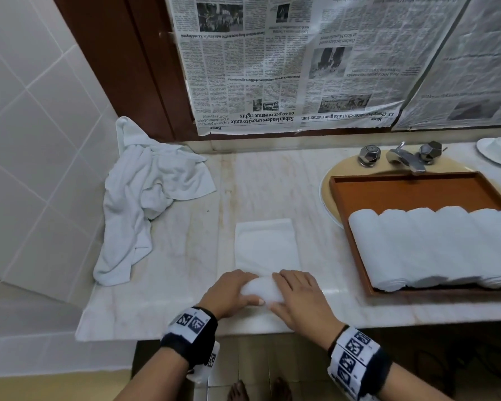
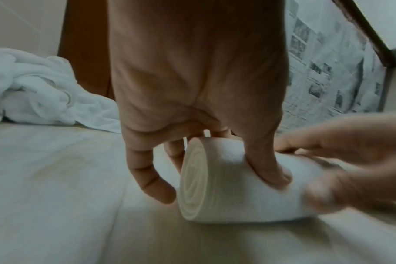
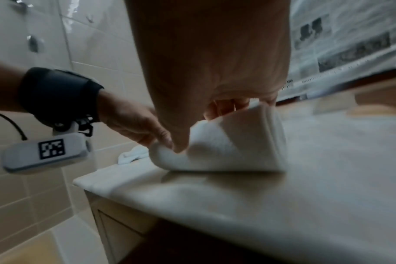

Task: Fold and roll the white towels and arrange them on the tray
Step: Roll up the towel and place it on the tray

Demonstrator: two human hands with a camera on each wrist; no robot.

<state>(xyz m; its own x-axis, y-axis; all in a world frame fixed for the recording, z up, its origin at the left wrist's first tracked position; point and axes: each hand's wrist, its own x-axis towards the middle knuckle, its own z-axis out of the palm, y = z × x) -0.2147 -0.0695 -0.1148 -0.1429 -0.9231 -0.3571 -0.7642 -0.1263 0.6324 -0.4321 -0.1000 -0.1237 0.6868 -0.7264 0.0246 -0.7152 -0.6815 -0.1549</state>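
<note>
My left hand (image 1: 232,290) and right hand (image 1: 298,296) both grasp the towel (image 1: 265,247), so the roll stays tight.

The worktop (image 1: 272,183) is pale marble with faint tan stains. Taking the tray (image 1: 417,189) as landmark: it sits at the worktop's right end, partly over a round basin (image 1: 330,180), and its near half holds a row of rolled towels (image 1: 428,244). Behind the tray stands a metal tap (image 1: 402,156); a white dish (image 1: 498,150) lies behind it and further right. Left of the tray, near the front edge, a half-rolled towel (image 1: 265,247) lies flat on the marble. Far left of the tray, a heap (image 1: 145,192) of loose towels sprawls in the back corner.
</note>
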